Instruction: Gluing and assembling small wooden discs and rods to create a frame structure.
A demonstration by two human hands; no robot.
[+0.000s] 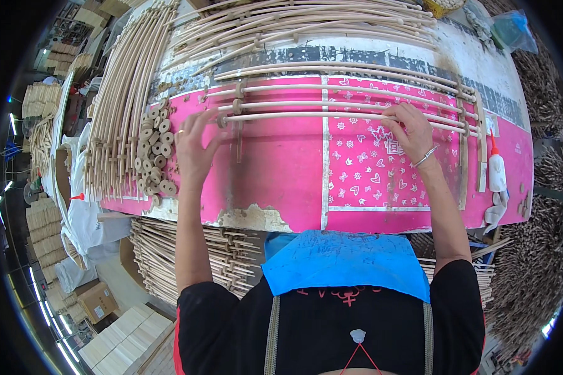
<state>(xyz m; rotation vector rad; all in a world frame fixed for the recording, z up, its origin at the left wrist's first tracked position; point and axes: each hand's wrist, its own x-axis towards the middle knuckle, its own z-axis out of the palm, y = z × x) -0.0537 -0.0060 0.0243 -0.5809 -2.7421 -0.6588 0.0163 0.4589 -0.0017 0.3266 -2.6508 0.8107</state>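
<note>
Several pale wooden rods (294,115) lie side by side across the pink table cover, with small wooden rings (221,120) near their left ends. My right hand (411,130) pinches the nearest rod toward its right part, thumb and fingertips on it. At the left end of that rod is my left hand (197,139), its fingers bent forward and the thumb apart from them. The fingertips come close to the ring there; whether they touch it cannot be seen. Beneath the right ends of the rods runs a narrow wooden strip (463,169).
Loose wooden rings (156,150) are heaped left of my left hand, beside a long bundle of rods (122,94). More rods (306,25) lie at the far side. A white glue bottle with a red tip (497,172) lies at the right. Rod bundles (187,250) sit below the table edge.
</note>
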